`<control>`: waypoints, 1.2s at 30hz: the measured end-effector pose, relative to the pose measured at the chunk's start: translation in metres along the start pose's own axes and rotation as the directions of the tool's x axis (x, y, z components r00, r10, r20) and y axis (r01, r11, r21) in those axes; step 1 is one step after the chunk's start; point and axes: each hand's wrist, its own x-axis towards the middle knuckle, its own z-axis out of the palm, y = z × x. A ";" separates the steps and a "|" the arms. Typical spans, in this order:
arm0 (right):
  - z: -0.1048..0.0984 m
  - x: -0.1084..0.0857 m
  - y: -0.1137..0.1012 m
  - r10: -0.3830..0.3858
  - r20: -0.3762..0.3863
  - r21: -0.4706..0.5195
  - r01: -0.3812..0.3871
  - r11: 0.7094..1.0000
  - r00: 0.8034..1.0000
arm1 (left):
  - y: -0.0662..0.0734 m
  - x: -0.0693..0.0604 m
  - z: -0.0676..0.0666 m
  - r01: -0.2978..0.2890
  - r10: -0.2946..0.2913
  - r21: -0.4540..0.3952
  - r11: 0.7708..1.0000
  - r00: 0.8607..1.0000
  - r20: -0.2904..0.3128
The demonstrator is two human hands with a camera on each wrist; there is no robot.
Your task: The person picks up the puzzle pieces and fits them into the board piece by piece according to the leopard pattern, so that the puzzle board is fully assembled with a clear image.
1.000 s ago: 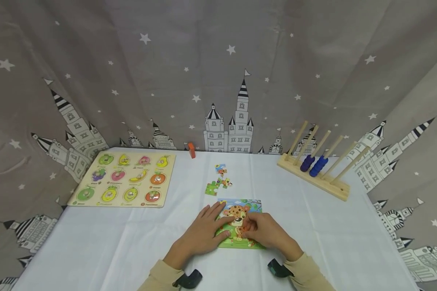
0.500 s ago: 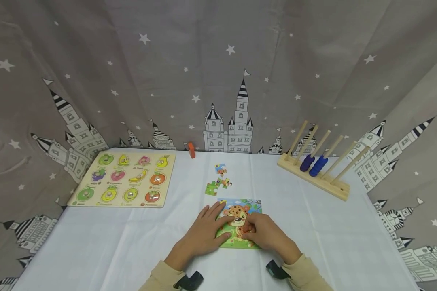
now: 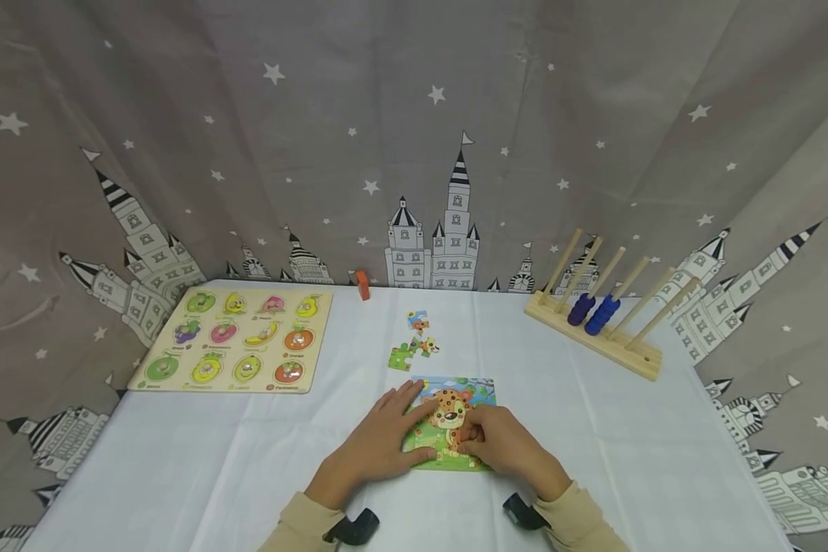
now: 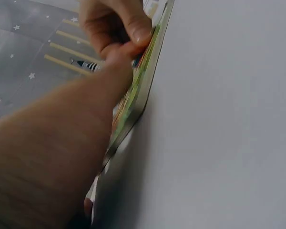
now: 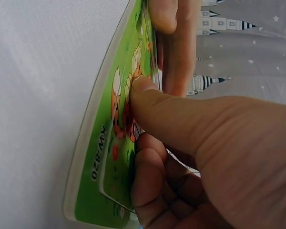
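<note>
A jigsaw puzzle (image 3: 448, 395) with a cartoon leopard lies in its flat tray, between both hands in the head view. My left hand (image 3: 376, 441) rests along its left side with the fingers spread and fairly straight; the thumb touches the lower left part. On the right side, my right hand (image 3: 507, 441) has its fingers curled and pinches a puzzle piece (image 5: 117, 167) at the leopard's body. The right wrist view shows the thumb (image 5: 150, 90) against the picture, near the leopard's paws. Much of the pinched piece is hidden by the fingers.
Several loose puzzle pieces (image 3: 414, 349) lie beyond the puzzle. A wooden fruit board (image 3: 231, 341) is at the left. At the right stands a wooden peg rack (image 3: 593, 337) with purple and blue beads. A small orange block (image 3: 363, 284) sits at the table's back edge.
My left hand has shifted slightly left, its index finger drawing back from the leopard's face, and the puzzle has slid a little with it. The right hand stays almost in place.
</note>
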 end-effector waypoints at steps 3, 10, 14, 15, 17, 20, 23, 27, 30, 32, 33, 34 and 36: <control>0.000 0.001 0.000 0.010 0.001 0.008 -0.010 1.000 1.000 | -0.006 -0.003 -0.005 0.035 -0.034 -0.008 0.999 0.998 0.048; -0.011 0.011 -0.005 -0.006 0.021 -0.006 0.006 1.000 1.000 | -0.010 -0.006 -0.013 0.070 -0.063 -0.069 0.995 0.992 0.110; -0.024 0.044 -0.009 0.022 -0.033 0.005 -0.022 1.000 0.999 | -0.012 -0.007 -0.014 0.073 -0.067 -0.060 0.996 0.993 0.094; -0.027 0.055 -0.009 0.036 -0.055 0.010 -0.035 0.999 0.998 | -0.012 -0.007 -0.014 0.076 -0.070 -0.055 0.996 0.993 0.090; -0.032 0.078 -0.007 0.061 -0.093 0.014 -0.060 0.998 0.994 | -0.014 -0.006 -0.013 0.081 -0.077 -0.047 0.996 0.994 0.084; -0.033 0.107 0.000 0.097 -0.123 0.004 -0.098 0.995 0.988 | -0.015 -0.005 -0.011 0.077 -0.072 -0.056 0.995 0.994 0.086; -0.028 0.126 0.006 0.114 -0.147 -0.004 -0.116 0.993 0.983 | -0.015 -0.005 -0.009 0.077 -0.070 -0.069 0.995 0.993 0.093; -0.019 0.139 0.009 0.126 -0.194 -0.013 -0.131 0.991 0.973 | -0.015 -0.005 -0.008 0.080 -0.073 -0.062 0.995 0.992 0.101; -0.015 0.143 0.007 0.128 -0.215 -0.041 -0.139 0.989 0.968 | -0.015 -0.005 -0.007 0.081 -0.075 -0.052 0.995 0.992 0.101; -0.014 0.144 0.004 0.134 -0.223 -0.059 -0.150 0.987 0.966 | -0.015 -0.005 -0.008 0.081 -0.075 -0.054 0.995 0.992 0.098; -0.013 0.145 0.002 0.138 -0.222 -0.059 -0.155 0.986 0.965 | -0.015 -0.005 -0.008 0.080 -0.075 -0.055 0.995 0.993 0.095; -0.013 0.146 0.001 0.144 -0.223 -0.059 -0.161 0.985 0.964 | -0.015 -0.005 -0.009 0.081 -0.076 -0.058 0.995 0.993 0.093; -0.012 0.147 -0.002 0.161 -0.224 -0.052 -0.177 0.983 0.961 | -0.015 -0.005 -0.009 0.081 -0.076 -0.062 0.995 0.993 0.087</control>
